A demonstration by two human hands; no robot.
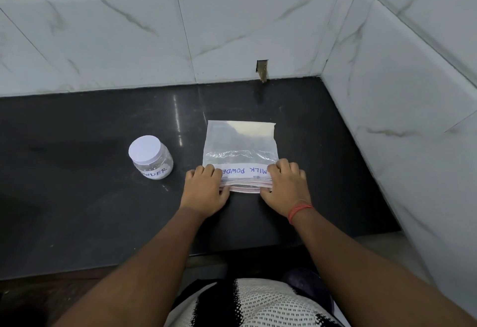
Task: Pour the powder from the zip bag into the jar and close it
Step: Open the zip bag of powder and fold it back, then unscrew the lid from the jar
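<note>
**Holding the zip bag at its near edge, jar capped at nine o'clock**

Lying flat on the dark table point(77, 184): a clear zip bag point(240, 146), sealed end toward the person at six o'clock, bottom end toward the tiled wall point(116, 43) at twelve. Reads "MILK POWDE..." upside down on a white label strip point(245, 171) just beyond the fingers. Looks mostly flat, with a pale patch in the far right corner; whether powder remains inside cannot be told.

Left hand point(205, 192) on the bag's near left corner, grip curled: fingers folded over the top of the bag, thumb tucked against the pink zip strip point(245, 187) along the near edge. Right hand point(282, 188) mirrored on the near right corner, grip likewise curled and pinching the folded or bunched zip end, covering the first letter of the label. Red thread band point(299, 210) round the right wrist.

Standing upright at nine o'clock from the bag, well apart from both hands: a small clear jar point(152, 163), white lid point(144, 150) on, hand-lettered label showing "...WDER". Contents hard to make out through the plastic.

Beyond the bag at twelve o'clock, a small broken notch point(262, 71) in the wall tile at table level. Second tiled wall point(400, 94) along three o'clock. At six o'clock, black-and-white knitted clothing point(258, 303).
</note>
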